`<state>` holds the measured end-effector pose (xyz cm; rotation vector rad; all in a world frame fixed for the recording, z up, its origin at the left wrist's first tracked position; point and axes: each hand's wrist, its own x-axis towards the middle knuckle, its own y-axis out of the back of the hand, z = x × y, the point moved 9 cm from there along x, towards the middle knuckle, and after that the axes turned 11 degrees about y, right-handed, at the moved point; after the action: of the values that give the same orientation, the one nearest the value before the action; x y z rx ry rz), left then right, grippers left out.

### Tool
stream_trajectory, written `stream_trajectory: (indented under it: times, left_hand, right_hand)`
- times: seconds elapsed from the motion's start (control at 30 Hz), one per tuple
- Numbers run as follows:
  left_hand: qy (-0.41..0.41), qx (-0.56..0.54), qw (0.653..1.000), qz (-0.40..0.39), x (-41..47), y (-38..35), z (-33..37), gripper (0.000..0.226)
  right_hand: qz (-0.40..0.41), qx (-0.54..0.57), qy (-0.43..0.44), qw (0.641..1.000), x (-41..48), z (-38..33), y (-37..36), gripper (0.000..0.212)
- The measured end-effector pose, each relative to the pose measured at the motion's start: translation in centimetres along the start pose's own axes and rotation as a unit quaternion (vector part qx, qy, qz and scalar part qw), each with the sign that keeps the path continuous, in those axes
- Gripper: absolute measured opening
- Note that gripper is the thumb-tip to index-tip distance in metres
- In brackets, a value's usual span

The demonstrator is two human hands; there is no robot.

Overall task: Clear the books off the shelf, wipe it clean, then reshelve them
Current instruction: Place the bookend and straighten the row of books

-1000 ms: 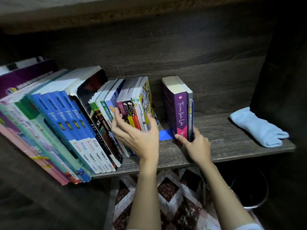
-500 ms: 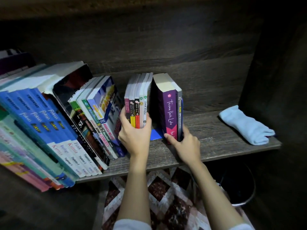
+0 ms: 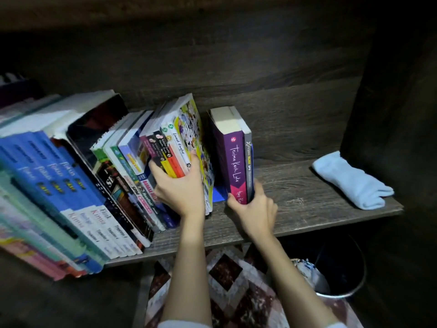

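Forearms reach up from the bottom edge over a diamond-patterned rug [image 3: 227, 275]. At lower right I see a round dark bin [image 3: 354, 288] on the floor, with crumpled stuff inside. Above these runs the dark wooden shelf [image 3: 302, 209].

At its front my view has the left hand [image 3: 182, 188] clasping a bundle of slim paperbacks [image 3: 175, 152], fingers on one side and thumb on the colourful front cover. The bundle tilts left against the leaning row of books [image 3: 71, 185], which fills the shelf's left half. The right hand [image 3: 255, 209] is curled round the lower end of the purple book [image 3: 236, 162] and the thin grey book [image 3: 248, 166] pressed to its right side. That pair stands upright on the board.

A gap separates the bundle from the pair. Low in the gap sits something flat and blue [image 3: 218, 194]; I cannot tell what it is.

Further right, well apart from the books, a pale blue cloth [image 3: 350, 181] lies folded on the shelf near the side wall. Behind everything is the dark wood-grain back panel [image 3: 260, 79].
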<state>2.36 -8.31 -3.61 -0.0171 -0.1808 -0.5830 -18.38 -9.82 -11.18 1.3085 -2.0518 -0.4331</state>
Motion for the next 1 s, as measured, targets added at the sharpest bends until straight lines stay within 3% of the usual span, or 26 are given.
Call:
stream_trajectory:
  times: [0.2, 0.3, 0.53, 0.73, 1.0]
  left_hand:
    - [-0.01, -0.006, 1.0, -0.019, -0.6, 0.3, 0.7, 0.059]
    - [-0.021, -0.015, 0.999, -0.029, 0.0, 0.4, 0.4, 0.055]
    - [0.01, 0.016, 0.999, -0.051, 0.3, 0.2, -1.3, 0.063]
    - [-0.027, 0.007, 0.999, -0.025, 0.1, 0.0, -1.1, 0.065]
    - [-0.075, -0.06, 0.994, -0.057, 0.2, 0.0, -1.5, 0.094]
  right_hand:
    - [-0.013, 0.024, 0.003, 1.0, -0.9, -1.6, -1.7, 0.071]
    - [-0.029, 0.025, 0.013, 0.999, -1.4, -2.6, -2.6, 0.072]
    - [-0.042, 0.003, 0.026, 0.999, -1.5, -3.1, -2.9, 0.074]
    - [-0.044, 0.001, 0.037, 0.998, -1.6, -3.1, -2.8, 0.075]
    - [-0.039, -0.004, 0.04, 0.998, -1.7, -3.2, -2.8, 0.075]
